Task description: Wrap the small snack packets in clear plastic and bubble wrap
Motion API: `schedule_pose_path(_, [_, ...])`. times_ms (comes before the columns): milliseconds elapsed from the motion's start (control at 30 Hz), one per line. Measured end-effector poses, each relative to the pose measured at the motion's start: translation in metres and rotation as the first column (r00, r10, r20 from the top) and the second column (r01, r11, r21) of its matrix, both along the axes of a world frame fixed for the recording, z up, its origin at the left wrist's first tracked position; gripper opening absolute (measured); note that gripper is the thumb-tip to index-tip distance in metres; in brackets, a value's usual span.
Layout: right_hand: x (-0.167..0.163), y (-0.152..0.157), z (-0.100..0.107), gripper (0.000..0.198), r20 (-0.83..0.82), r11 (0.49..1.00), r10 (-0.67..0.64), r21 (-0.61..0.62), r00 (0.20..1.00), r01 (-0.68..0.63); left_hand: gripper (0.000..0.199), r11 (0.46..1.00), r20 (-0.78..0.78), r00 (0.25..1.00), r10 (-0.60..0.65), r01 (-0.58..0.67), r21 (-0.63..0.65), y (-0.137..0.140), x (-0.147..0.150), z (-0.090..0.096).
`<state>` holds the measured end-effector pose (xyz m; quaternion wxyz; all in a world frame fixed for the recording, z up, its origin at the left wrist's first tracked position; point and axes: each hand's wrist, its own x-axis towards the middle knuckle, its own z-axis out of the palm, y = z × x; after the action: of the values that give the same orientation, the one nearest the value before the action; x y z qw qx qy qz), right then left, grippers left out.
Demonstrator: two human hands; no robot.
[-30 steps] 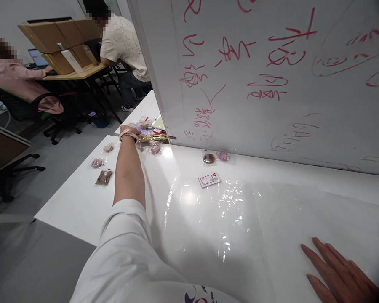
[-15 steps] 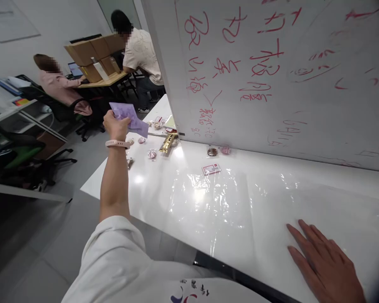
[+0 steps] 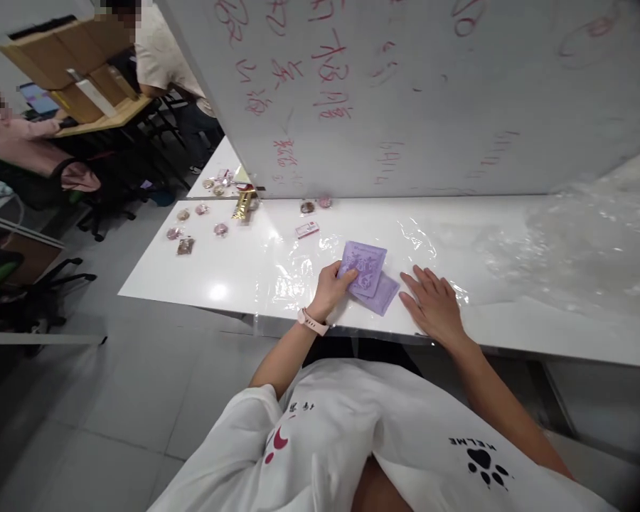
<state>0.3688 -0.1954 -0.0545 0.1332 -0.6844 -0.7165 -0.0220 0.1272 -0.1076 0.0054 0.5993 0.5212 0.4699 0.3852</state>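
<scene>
My left hand, with a pale pink watch band at the wrist, grips flat purple sachets over the front part of the table. The upper sachet has printed markings and lies under my thumb. Below it a second purple sachet sticks out at an angle. Just to their right, my right hand has its fingers spread on the clear plastic film that covers the white table. The sachets do not touch the right hand.
A pink-and-white card lies behind the left hand. Several small wrapped packets, such as a brown one, and a gold packet are further left. Crumpled film lies right. A whiteboard stands along the back; two people sit beyond.
My left hand has brought the purple sachets from the far left to the table in front of me. The view has shifted right, and my right hand stays spread on the film.
</scene>
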Motion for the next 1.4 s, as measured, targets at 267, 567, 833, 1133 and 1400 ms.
schedule_pose_path(267, [0.017,-0.014,0.001,0.05,-0.02,1.0,-0.02,0.002,1.0,0.02,0.041,0.966,-0.374,0.915,-0.152,0.217,0.139,0.016,-0.005,0.02])
schedule_pose_path(567, [0.017,-0.012,0.001,0.048,-0.062,0.999,-0.013,0.043,0.998,0.016,0.018,0.339,-0.919,0.193,-0.343,0.938,0.071,0.048,0.061,0.036])
schedule_pose_path(833, [0.017,-0.013,0.004,0.048,-0.071,0.999,-0.01,0.037,0.997,0.012,0.117,0.173,-0.893,0.2,-0.402,0.975,0.14,0.026,0.033,0.003])
schedule_pose_path(1133, [0.016,-0.013,0.005,0.051,-0.079,1.0,-0.019,0.008,0.997,0.02,0.089,0.578,-0.916,0.377,0.136,0.721,0.383,-0.022,0.038,-0.019])
schedule_pose_path(1400, [0.015,-0.015,0.005,0.051,-0.066,1.0,-0.008,-0.006,0.998,0.008,0.086,0.446,-0.933,0.36,0.015,0.832,0.329,0.005,0.006,-0.013])
